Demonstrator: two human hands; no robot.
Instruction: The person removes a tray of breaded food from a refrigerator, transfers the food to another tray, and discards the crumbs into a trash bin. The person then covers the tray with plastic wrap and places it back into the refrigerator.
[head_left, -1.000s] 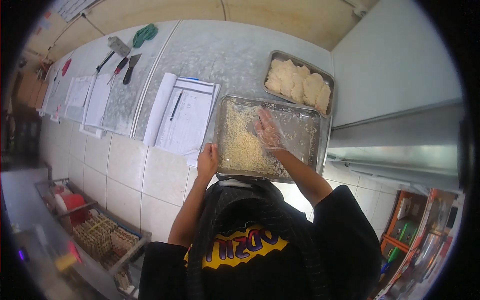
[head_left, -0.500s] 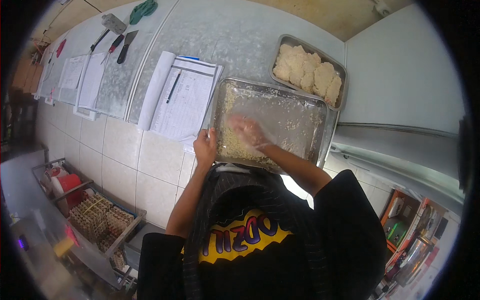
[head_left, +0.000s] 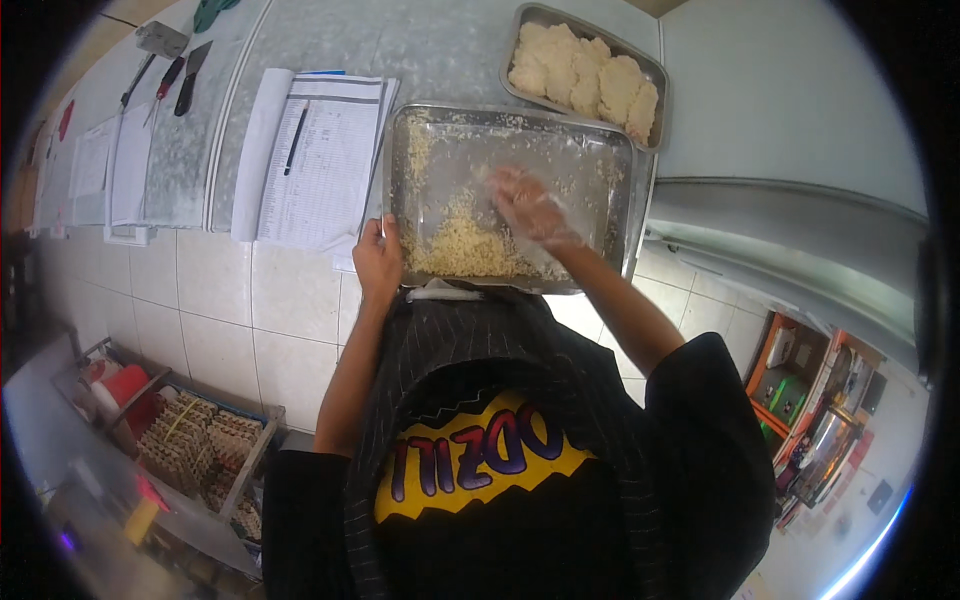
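Your left hand point(head_left: 379, 264) grips a rectangular silver-metal tray point(head_left: 445, 172); your clear-gloved right hand point(head_left: 528, 208) is loosely open beside pale-yellow crumbs point(head_left: 462, 252).

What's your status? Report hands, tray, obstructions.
Left hand gripping crumb tray at left rim. Gloved right hand over it. Crumbs heaped at near side. Smaller tray crowding far right corner.

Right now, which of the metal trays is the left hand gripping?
The larger, nearer tray: the left hand grips its left edge; no hand touches the smaller tray behind.
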